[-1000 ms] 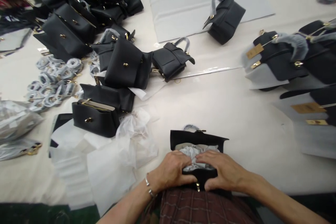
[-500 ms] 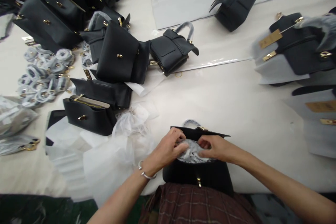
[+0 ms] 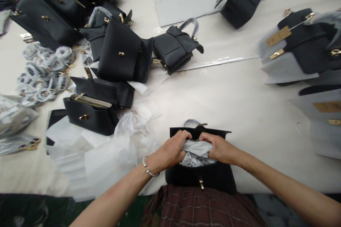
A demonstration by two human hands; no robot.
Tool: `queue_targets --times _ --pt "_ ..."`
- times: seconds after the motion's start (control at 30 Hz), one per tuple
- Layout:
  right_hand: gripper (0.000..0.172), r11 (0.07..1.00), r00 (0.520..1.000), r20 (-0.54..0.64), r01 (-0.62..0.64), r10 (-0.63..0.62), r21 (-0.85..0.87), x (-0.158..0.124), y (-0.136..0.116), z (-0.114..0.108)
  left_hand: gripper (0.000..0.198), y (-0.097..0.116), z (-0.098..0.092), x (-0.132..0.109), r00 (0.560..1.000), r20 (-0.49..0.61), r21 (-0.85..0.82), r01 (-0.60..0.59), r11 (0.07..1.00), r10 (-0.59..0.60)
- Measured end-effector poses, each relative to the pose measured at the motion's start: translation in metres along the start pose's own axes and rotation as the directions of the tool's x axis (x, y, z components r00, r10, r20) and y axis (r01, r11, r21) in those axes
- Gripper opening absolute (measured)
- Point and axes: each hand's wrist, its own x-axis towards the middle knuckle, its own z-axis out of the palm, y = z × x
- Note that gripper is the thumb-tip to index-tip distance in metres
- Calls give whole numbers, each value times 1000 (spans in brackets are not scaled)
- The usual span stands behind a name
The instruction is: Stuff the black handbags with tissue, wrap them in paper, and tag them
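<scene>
Hands [image 3: 173, 148] [image 3: 222, 148] moved off black bag's [image 3: 186, 177] front | both gripping paper stuffing [image 3: 198, 156] | 2 brown tags [image 3: 279, 36] [image 3: 328, 106], print illegible

Paper [image 3: 197, 159] lies in the handbag [image 3: 186, 176] near the table's edge [image 3: 269, 190], right of tissue sheets [image 3: 109, 166].

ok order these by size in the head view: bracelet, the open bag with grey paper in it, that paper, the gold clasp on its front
1. Bag, clearly largest though partly covered
2. Paper, visible part
3. Bracelet
4. Clasp
</scene>
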Motion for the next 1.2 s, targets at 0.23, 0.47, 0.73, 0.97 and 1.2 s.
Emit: queue_targets --times 0.23,0.47,0.73,0.97,1.2 --pt "20 992 986 163 -21 41 -126 10 7 -10 30 2 -15 -1 977 211 381 -94 920 12" --pt "53 980 991 48 132 -126 -147 -13 -20 -24 29 -10 -11 19 930 362 410 -213 887 56" --pt "41 916 964 144 257 -222 -309 -21 -12 5 33 -2 -17 8 978 176 142 -137 980 111" --pt "34 985 985 82 159 -154 -63 -19 17 -2 57 13 11 -30 988 2 159 -151 976 152" --pt "61 807 863 -261 241 -432 -539 -30 27 28 48 -17 60 -11 988 -111 347 -58 936 103"
